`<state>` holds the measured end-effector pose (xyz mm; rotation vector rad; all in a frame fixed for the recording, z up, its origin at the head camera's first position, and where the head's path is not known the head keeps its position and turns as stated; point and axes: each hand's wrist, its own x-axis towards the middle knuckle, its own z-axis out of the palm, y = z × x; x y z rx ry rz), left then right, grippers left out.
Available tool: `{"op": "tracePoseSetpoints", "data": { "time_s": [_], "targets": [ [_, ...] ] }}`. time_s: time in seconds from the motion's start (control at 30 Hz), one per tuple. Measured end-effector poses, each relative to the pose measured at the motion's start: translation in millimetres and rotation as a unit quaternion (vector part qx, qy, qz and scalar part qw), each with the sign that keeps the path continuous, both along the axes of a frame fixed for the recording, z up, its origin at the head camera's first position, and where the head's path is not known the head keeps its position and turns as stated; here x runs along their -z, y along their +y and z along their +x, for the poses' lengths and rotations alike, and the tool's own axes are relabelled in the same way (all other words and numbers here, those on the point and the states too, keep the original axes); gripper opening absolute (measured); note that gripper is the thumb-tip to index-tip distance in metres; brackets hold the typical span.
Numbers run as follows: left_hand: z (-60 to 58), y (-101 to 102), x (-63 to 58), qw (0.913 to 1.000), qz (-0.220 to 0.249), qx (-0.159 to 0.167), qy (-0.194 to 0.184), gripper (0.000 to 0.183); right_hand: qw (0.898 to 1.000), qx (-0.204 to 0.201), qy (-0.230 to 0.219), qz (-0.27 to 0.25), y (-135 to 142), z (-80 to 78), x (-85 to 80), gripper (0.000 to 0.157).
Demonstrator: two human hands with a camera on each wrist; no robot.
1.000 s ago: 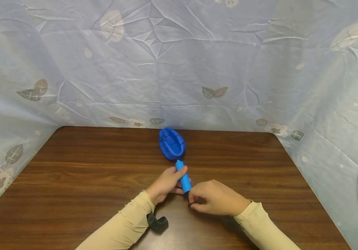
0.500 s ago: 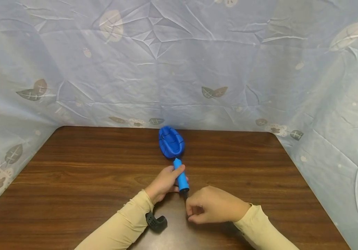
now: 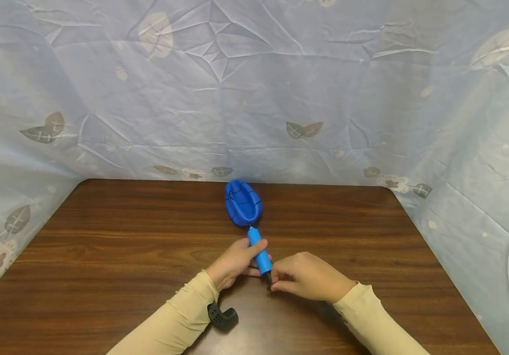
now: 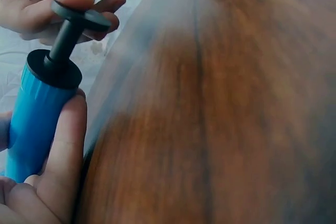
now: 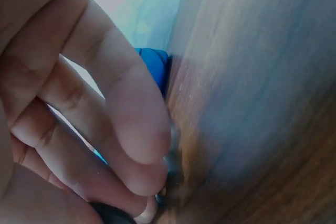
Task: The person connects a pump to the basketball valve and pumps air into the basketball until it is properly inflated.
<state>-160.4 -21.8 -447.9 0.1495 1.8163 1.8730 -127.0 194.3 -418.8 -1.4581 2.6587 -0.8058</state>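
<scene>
A blue hand pump (image 3: 260,252) lies in my left hand (image 3: 234,261), whose thumb and fingers grip its barrel. Its needle end meets a deflated, dented blue ball (image 3: 243,203) with black seam lines. From the barrel's near end sticks a black plunger (image 4: 65,43), partly drawn out, topped by a flat round handle (image 4: 81,16). My right hand (image 3: 309,277) pinches that handle between thumb and fingers. In the right wrist view the curled fingers (image 5: 139,114) cover most of the pump, with a bit of the black handle showing at the bottom.
Dark wood-grain table (image 3: 126,256) carries everything. A pale blue patterned cloth (image 3: 254,98) hangs around its back and sides, close behind the ball. A black curved band (image 3: 223,317) sits at the left wrist.
My right hand drew the plunger out toward me, then pushed it part of the way back in. My left hand and the pump shifted slightly; the ball barely moved.
</scene>
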Motion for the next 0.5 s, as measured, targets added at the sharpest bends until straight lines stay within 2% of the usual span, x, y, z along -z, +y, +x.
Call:
{"op": "tracePoseSetpoints", "data": {
  "time_s": [0.1,0.3,0.5],
  "targets": [
    [0.6,-0.1,0.3,1.0,-0.004,0.003,0.004,0.047,1.0,0.001,0.006,-0.008,0.5,-0.7,-0.1,0.015],
    [3.7,1.0,-1.7,0.9994,-0.02,0.012,0.025,0.049,1.0,-0.009,-0.01,0.008,-0.5,0.7,-2.9,0.021],
    [3.9,0.4,-3.2,0.9992,-0.019,0.008,0.033,0.052,1.0,-0.015,-0.014,0.015,-2.7,3.1,-5.6,0.022]
  ]
}}
